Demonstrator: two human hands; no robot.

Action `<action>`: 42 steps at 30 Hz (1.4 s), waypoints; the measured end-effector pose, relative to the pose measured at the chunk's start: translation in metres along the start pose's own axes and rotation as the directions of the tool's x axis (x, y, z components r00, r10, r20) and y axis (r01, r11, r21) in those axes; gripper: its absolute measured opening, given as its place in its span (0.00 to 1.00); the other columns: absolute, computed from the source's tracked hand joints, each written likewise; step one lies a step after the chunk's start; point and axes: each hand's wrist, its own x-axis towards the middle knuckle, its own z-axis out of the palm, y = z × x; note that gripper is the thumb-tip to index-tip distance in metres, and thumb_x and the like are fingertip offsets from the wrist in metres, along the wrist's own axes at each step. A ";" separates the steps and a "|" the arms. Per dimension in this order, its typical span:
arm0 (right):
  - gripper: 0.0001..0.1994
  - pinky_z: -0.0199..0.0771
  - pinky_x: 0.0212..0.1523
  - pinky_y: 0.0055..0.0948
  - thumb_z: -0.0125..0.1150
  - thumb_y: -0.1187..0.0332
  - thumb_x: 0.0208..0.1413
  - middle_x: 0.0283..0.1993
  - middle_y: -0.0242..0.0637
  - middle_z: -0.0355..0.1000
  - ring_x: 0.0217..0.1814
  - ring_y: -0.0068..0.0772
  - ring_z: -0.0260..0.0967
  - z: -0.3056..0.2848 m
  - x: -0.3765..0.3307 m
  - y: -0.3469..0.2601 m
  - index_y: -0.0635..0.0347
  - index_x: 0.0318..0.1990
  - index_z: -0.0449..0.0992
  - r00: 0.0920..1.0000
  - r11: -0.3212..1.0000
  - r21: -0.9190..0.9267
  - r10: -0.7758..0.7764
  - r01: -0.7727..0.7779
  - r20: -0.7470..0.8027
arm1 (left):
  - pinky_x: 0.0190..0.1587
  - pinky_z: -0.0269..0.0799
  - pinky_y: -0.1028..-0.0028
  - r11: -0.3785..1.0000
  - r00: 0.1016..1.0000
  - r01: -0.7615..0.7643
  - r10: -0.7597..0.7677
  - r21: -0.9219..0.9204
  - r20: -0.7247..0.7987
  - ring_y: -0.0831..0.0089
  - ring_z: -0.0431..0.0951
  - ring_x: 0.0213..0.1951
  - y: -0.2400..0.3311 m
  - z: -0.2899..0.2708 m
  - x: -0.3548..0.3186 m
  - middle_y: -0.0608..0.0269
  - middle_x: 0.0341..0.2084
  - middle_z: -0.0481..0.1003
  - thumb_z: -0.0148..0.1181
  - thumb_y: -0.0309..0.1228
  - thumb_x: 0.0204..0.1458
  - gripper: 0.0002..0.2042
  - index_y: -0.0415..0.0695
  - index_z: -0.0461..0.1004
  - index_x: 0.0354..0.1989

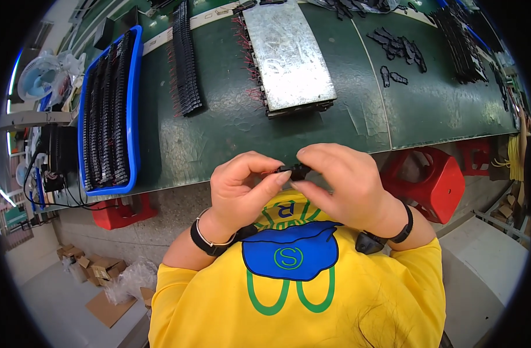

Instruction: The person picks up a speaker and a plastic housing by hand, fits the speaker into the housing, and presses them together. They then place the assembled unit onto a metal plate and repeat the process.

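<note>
Between my two hands, just over the table's near edge, is a small black plastic part (299,171) with a bit of red wire at its left end. My left hand (242,188) pinches that end between thumb and forefinger. The other end sits between the thumb and fingers of my right hand (341,182). My fingers cover much of the part, so its exact kind is hidden. Beyond my hands a metal plate (288,52) lies on rows of black parts, with red wires (252,64) sticking out along its left side.
A blue tray (134,116) full of black parts stands at the left of the green table (231,127). Beside it lies a long row of black parts (187,64). Loose black pieces (399,46) are scattered at right. Red stools (431,180) stand by the table's edge.
</note>
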 end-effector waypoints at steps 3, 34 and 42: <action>0.16 0.74 0.29 0.25 0.69 0.76 0.39 0.34 0.43 0.74 0.30 0.32 0.74 -0.003 -0.001 0.004 0.67 0.39 0.73 0.968 0.928 0.277 0.232 -0.251 0.099 | 0.28 0.68 0.82 0.998 0.997 -0.061 0.059 0.034 0.041 0.80 0.74 0.28 0.000 -0.007 0.000 0.60 0.27 0.75 0.64 0.19 0.46 0.06 0.36 0.75 0.33; 0.08 0.68 0.23 0.21 0.66 0.77 0.45 0.27 0.40 0.73 0.23 0.28 0.71 0.016 0.001 0.023 0.66 0.33 0.75 0.999 0.916 0.400 -0.036 0.030 0.007 | 0.28 0.68 0.82 0.962 0.953 -0.257 0.237 0.090 0.186 0.78 0.74 0.27 -0.013 -0.014 0.012 0.60 0.28 0.75 0.63 0.21 0.47 0.07 0.36 0.74 0.34; 0.06 0.68 0.24 0.18 0.62 0.79 0.48 0.30 0.38 0.73 0.26 0.20 0.70 0.008 -0.004 0.017 0.67 0.35 0.75 0.973 0.797 0.559 0.166 -0.230 0.163 | 0.30 0.71 0.81 0.992 0.985 -0.129 0.128 -0.001 0.116 0.77 0.74 0.28 -0.006 -0.006 0.006 0.58 0.33 0.74 0.63 0.21 0.47 0.08 0.35 0.73 0.36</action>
